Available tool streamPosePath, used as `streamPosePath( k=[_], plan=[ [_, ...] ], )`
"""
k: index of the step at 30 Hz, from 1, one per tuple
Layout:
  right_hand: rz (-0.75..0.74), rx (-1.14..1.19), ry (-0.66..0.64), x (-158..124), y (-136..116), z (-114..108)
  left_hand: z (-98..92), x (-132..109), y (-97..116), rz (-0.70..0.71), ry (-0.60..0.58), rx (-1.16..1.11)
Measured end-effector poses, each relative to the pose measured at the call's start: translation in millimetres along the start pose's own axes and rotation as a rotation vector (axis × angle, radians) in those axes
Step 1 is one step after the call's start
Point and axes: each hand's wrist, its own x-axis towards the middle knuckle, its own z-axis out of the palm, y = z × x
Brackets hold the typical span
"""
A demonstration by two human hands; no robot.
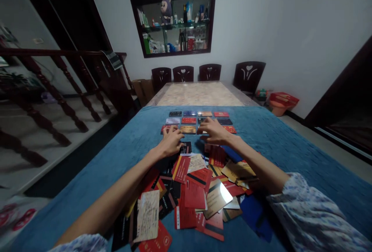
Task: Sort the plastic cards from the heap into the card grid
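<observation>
Neat rows of plastic cards lie on a blue cloth. My left hand (171,140) rests at the front-left corner of these rows, fingers apart and bent, fingertips on or just above a red card (164,130). My right hand (214,131) reaches over the front row with spread fingers, partly hiding a card beneath it. Between the hands sits a gold card (188,130), and another red card (231,129) ends the row at right. Nearer me, a loose overlapping pile of red, black and gold cards (195,194) spreads between my forearms.
The blue cloth (122,151) covers the near part of a long table (200,94). Dark chairs (250,74) stand at the far end and right. A wooden railing (62,73) runs along the left. At right on the floor is an orange-red bin (280,102).
</observation>
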Motion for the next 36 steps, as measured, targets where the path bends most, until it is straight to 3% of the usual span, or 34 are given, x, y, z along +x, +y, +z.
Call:
streamPosePath(
  k=[4,9,14,18,31,36],
  plan=[
    [-0.070,0.029,-0.003,-0.6,-18.4,9.0,-3.9,-22.9,-3.0,-0.028,0.001,-0.092],
    [-0.096,0.074,-0.031,-1.6,-32.6,12.7,-8.0,-43.8,0.8,0.088,-0.086,-0.255],
    [-0.091,0.082,-0.039,1.1,-37.5,13.7,-11.2,-53.1,4.2,0.225,-0.187,-0.330],
    [-0.102,0.078,-0.047,4.1,-41.2,15.0,-8.2,-55.3,-0.4,0.233,-0.250,-0.321],
    [-0.105,0.031,-0.018,6.9,-53.0,22.0,12.8,-58.1,-24.0,0.099,-0.144,-0.192],
    [-0.105,0.005,-0.053,6.0,-66.3,19.4,16.7,-58.8,-24.0,0.053,-0.091,-0.128]
  ],
)
